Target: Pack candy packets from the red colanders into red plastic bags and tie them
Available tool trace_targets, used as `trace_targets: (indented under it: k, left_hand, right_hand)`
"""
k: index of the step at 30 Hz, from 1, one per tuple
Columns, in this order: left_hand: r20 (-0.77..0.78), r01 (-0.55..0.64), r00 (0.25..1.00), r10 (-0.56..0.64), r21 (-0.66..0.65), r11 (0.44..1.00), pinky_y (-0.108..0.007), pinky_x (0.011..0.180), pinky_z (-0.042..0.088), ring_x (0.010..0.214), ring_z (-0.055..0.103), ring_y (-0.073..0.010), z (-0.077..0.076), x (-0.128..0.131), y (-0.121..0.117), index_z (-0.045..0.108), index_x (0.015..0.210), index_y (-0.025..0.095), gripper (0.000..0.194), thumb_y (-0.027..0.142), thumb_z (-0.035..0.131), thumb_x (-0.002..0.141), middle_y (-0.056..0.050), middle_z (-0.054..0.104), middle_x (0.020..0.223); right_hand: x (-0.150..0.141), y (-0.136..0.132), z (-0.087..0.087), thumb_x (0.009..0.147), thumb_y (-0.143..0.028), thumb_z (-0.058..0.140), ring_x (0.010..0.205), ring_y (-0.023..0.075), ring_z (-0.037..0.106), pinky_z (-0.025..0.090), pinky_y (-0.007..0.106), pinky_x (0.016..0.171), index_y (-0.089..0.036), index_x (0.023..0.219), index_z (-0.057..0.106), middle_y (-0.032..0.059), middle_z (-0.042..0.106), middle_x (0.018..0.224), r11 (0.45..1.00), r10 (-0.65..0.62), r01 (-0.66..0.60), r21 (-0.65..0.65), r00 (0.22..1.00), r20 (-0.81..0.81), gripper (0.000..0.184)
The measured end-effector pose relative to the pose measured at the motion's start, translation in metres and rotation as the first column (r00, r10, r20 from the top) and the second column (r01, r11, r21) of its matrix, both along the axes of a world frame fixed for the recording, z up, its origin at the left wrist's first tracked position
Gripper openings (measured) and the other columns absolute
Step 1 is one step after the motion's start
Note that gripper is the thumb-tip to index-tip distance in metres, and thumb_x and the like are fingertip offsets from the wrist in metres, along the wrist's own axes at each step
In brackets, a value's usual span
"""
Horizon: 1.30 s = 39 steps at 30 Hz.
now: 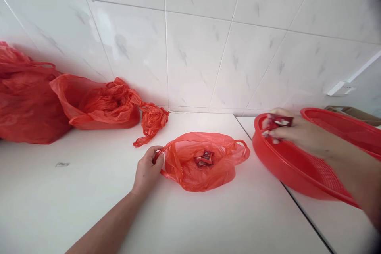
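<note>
Left fingers (150,154) pinch the open red bag (196,182) while right fingers (282,132) clutch dark-red packets (281,120) too blurred to read.

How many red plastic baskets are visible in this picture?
2. The front basket is below the right hand; the rear basket is behind it, cut off by the right edge. Others stacked underneath could be hidden.
</note>
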<state>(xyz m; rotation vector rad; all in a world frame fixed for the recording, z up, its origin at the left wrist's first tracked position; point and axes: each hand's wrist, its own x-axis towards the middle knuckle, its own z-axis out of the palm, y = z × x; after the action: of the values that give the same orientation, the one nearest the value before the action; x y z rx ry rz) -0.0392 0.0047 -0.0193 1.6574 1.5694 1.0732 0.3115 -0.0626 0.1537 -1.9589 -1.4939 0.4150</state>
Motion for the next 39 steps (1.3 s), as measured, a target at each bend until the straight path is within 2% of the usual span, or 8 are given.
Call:
trace_targets:
  k: [3, 6, 11, 16, 22, 27, 33, 39]
  left_hand:
    - [0.001, -0.003, 1.000, 0.003, 0.012, 1.000, -0.022, 0.055, 0.039, 0.055, 0.046, -0.0127, 0.001, 0.001, -0.001, 0.058, 0.099, 0.024, 0.024, 0.033, 0.046, 0.079, 0.005, 0.048, 0.059]
    - [0.012, 0.002, 1.000, -0.002, 0.028, 1.000, -0.022, 0.054, 0.039, 0.055, 0.045, -0.0126, 0.002, 0.001, -0.002, 0.059, 0.097, 0.023, 0.024, 0.033, 0.045, 0.079, 0.005, 0.049, 0.059]
    - [0.012, 0.017, 1.000, -0.018, 0.057, 0.998, -0.022, 0.053, 0.038, 0.053, 0.043, -0.0123, 0.002, 0.001, -0.002, 0.059, 0.096, 0.023, 0.024, 0.033, 0.044, 0.080, 0.005, 0.047, 0.058]
    - [0.037, 0.031, 0.999, -0.033, 0.040, 0.999, -0.021, 0.050, 0.036, 0.052, 0.042, -0.0119, 0.001, 0.002, -0.001, 0.059, 0.096, 0.023, 0.024, 0.034, 0.045, 0.080, 0.006, 0.045, 0.056]
    - [0.057, -0.001, 0.998, -0.001, 0.046, 0.999, -0.021, 0.050, 0.035, 0.051, 0.040, -0.0114, 0.003, 0.002, -0.002, 0.058, 0.095, 0.024, 0.022, 0.032, 0.044, 0.081, 0.006, 0.043, 0.056]
    - [0.044, -0.012, 0.999, 0.009, 0.064, 0.998, -0.021, 0.050, 0.034, 0.050, 0.039, -0.0113, 0.003, 0.003, -0.002, 0.059, 0.094, 0.023, 0.022, 0.033, 0.044, 0.081, 0.006, 0.043, 0.055]
    - [0.035, -0.017, 0.999, 0.014, 0.064, 0.998, -0.021, 0.049, 0.034, 0.049, 0.038, -0.0111, 0.000, 0.003, 0.001, 0.059, 0.094, 0.024, 0.021, 0.033, 0.045, 0.079, 0.007, 0.039, 0.053]
    - [0.037, -0.012, 0.999, 0.010, 0.065, 0.998, -0.020, 0.049, 0.034, 0.049, 0.038, -0.0107, 0.001, 0.004, 0.002, 0.058, 0.095, 0.023, 0.022, 0.032, 0.045, 0.080, 0.007, 0.041, 0.054]
  right_hand:
    - [-0.050, 0.009, -0.013, 0.071, -0.013, 0.052, 0.070, 0.0123, 0.058, 0.042, 0.024, 0.058, -0.023, 0.082, 0.050, -0.0007, 0.057, 0.080, 0.939, 0.314, -0.341, -0.049, 0.905, -0.287, 0.015]
    - [-0.086, 0.023, -0.040, 0.068, -0.012, 0.048, 0.067, 0.0112, 0.051, 0.036, 0.022, 0.054, -0.021, 0.070, 0.042, -0.0032, 0.050, 0.075, 0.860, 0.469, -0.497, -0.117, 0.859, -0.208, 0.012]
    - [-0.118, 0.043, -0.086, 0.067, -0.014, 0.050, 0.058, 0.0102, 0.043, 0.027, 0.023, 0.049, -0.021, 0.069, 0.039, -0.0042, 0.046, 0.069, 0.814, 0.521, -0.521, -0.256, 0.850, -0.076, 0.014]
    - [-0.125, 0.053, -0.110, 0.070, -0.017, 0.053, 0.061, 0.0120, 0.047, 0.027, 0.024, 0.048, -0.022, 0.073, 0.046, -0.0015, 0.054, 0.080, 0.831, 0.526, -0.488, -0.265, 0.846, 0.090, 0.009]
    - [-0.125, 0.057, -0.119, 0.072, -0.023, 0.057, 0.069, 0.0134, 0.052, 0.031, 0.024, 0.051, -0.023, 0.081, 0.052, 0.0006, 0.056, 0.095, 0.861, 0.480, -0.433, -0.268, 0.865, 0.147, 0.010]
    - [-0.126, 0.054, -0.122, 0.070, -0.017, 0.060, 0.085, 0.0162, 0.055, 0.038, 0.023, 0.060, -0.027, 0.102, 0.054, 0.0023, 0.054, 0.107, 0.885, 0.446, -0.415, -0.210, 0.885, 0.133, 0.034]
    - [-0.119, 0.049, -0.124, 0.070, -0.012, 0.057, 0.100, 0.0165, 0.054, 0.044, 0.026, 0.075, -0.034, 0.118, 0.047, 0.0003, 0.048, 0.124, 0.901, 0.406, -0.404, -0.155, 0.914, -0.020, 0.054]
    - [-0.107, 0.047, -0.116, 0.077, -0.012, 0.046, 0.109, 0.0160, 0.052, 0.046, 0.029, 0.084, -0.034, 0.117, 0.049, -0.0019, 0.051, 0.126, 0.894, 0.402, -0.425, -0.140, 0.901, -0.164, 0.046]
